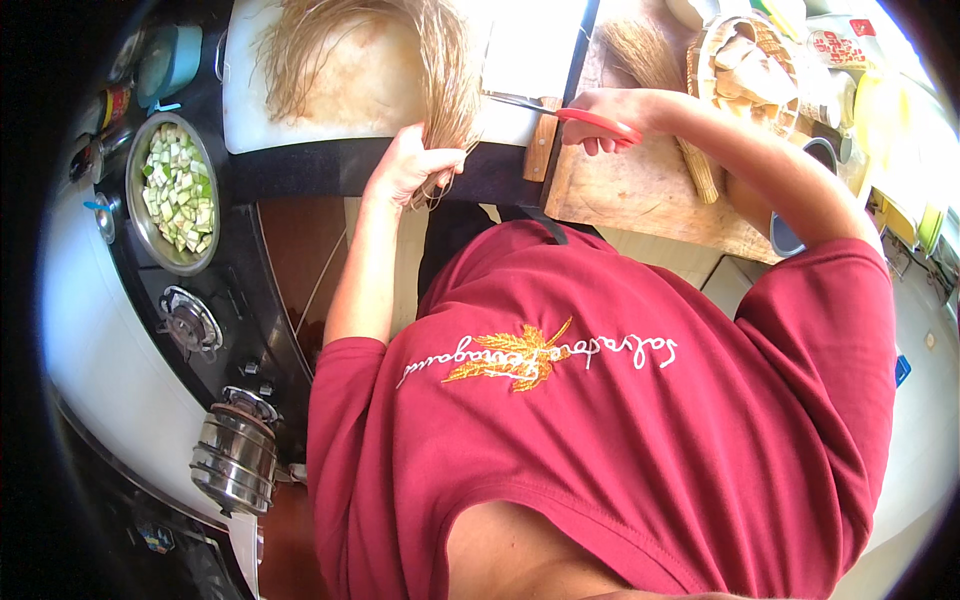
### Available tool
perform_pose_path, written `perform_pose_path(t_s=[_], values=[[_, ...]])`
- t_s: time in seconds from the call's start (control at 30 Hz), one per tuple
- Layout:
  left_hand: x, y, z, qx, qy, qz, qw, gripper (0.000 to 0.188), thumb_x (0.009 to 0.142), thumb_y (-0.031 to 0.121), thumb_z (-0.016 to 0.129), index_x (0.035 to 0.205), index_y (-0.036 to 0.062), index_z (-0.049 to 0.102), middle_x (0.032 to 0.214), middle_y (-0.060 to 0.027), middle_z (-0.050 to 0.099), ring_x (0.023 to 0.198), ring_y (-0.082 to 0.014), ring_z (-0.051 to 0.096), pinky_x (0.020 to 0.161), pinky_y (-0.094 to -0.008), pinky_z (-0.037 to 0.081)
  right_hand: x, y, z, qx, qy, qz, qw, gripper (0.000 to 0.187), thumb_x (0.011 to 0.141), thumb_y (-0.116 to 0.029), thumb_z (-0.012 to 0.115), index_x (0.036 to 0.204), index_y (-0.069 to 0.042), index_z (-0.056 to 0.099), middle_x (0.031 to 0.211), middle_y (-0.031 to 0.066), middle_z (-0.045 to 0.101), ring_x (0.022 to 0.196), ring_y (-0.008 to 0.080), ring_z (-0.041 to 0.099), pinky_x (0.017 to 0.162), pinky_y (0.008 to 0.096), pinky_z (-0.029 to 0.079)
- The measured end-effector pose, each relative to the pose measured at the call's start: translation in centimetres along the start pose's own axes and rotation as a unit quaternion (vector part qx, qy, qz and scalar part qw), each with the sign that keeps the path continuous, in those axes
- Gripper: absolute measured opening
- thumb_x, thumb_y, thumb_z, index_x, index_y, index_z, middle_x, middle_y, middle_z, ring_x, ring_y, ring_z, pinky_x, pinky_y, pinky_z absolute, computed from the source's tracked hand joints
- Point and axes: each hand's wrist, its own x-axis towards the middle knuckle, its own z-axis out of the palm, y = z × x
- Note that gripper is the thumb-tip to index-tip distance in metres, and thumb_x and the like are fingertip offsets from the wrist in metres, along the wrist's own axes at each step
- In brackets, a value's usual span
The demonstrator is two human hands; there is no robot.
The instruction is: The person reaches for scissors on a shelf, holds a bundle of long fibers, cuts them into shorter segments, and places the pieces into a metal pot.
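My left hand (410,168) is closed round the near end of a bundle of long, thin brown dried noodles (450,85). The strands curve up and over to the left across a white cutting board (245,110). In my right hand (608,105) is a pair of scissors (600,125) with red handles; its metal blades reach left toward the bundle and look apart from it. Under the scissors, a kitchen knife (541,145) with a wooden handle and a wide pale blade lies at the board's right side.
A metal bowl (135,200) of diced green-white vegetable stands at left, by gas burners (188,318) and a steel steamer pot (235,455). On the right, a straw whisk (650,55) and a wicker basket (697,60) of pale slices sit on a wooden board (620,195).
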Motion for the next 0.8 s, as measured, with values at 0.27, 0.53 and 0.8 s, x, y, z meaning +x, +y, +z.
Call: perform_pose_path(t_s=[0.27, 0.53, 0.8], values=[[0.0, 0.3, 0.3, 0.037, 0.024, 0.006, 0.999, 0.017, 0.073, 0.005, 0.064, 0.087, 0.0004, 0.056, 0.065, -0.0042, 0.056, 0.047, -0.0082, 0.050, 0.043, -0.0203, 0.041, -2.4, -3.2, 0.2, -0.040, 0.005, 0.013, 0.999, 0.031, 0.074, -0.031, 0.054, 0.077, -0.001, 0.059, 0.063, 0.0055, 0.054, 0.050, 0.0119, 0.049, 0.042, 0.0256, 0.041], [-0.2, 0.7, 0.4, 0.082, 0.038, -0.009, 0.996, 0.016, 0.074, 0.005, 0.063, 0.087, 0.0009, 0.056, 0.065, -0.0037, 0.056, 0.046, -0.0073, 0.049, 0.042, -0.0198, 0.040, -1.3, -4.1, -0.1, -0.022, 0.000, 0.031, 0.999, 0.030, 0.072, -0.030, 0.055, 0.082, -0.002, 0.057, 0.064, 0.0066, 0.056, 0.042, 0.0119, 0.049, 0.037, 0.0276, 0.042], [-0.2, 0.6, 0.4, 0.078, 0.038, -0.007, 0.996, 0.015, 0.074, 0.003, 0.061, 0.088, 0.0011, 0.056, 0.064, -0.0039, 0.056, 0.046, -0.0067, 0.048, 0.042, -0.0197, 0.039, 0.5, -3.9, -0.6, -0.057, -0.021, 0.026, 0.998, 0.034, 0.073, -0.030, 0.053, 0.086, 0.000, 0.058, 0.066, 0.0095, 0.056, 0.043, 0.0138, 0.050, 0.041, 0.0293, 0.044]])
